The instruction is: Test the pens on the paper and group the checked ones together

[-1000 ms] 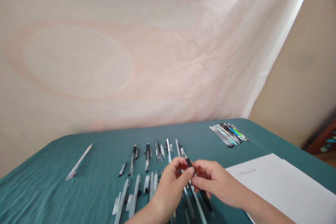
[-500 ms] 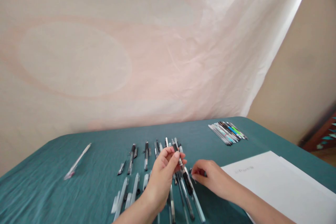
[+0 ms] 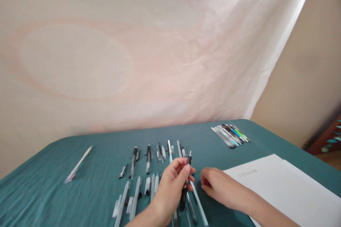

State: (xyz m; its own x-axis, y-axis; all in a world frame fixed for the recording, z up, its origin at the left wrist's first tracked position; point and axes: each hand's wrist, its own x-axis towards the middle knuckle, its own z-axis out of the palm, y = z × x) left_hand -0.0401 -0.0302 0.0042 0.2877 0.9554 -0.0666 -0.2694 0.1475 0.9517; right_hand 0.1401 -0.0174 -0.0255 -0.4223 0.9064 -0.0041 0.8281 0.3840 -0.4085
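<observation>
Black pen stands tilted in our left hand, thumb laid across its barrel and fingers wrapped behind, its pale, narrow tip pointing up and away from us. We hold it above the spread of pens on the teal table, with its lower end in front of the slim shafts lying there; whether it touches any of them we cannot tell. Our right hand is apart from it, just to the side, with the fingers curled inward; their tips are hidden, so we cannot say whether something small is pinched there. The step in hand looks to us like handling this one pen, with the left hand doing the holding and the right hand off the barrel. As we judge it, a next move calls for a steady left grip and care with the exposed tip, and for keeping clear of the light blue pen lying close by. Beyond our hands we have a far row of pens, a bundle of slim sticks toward the far right, a whitish pen alone at the left, and white paper behind our right forearm, faintly marked near its far corner.
</observation>
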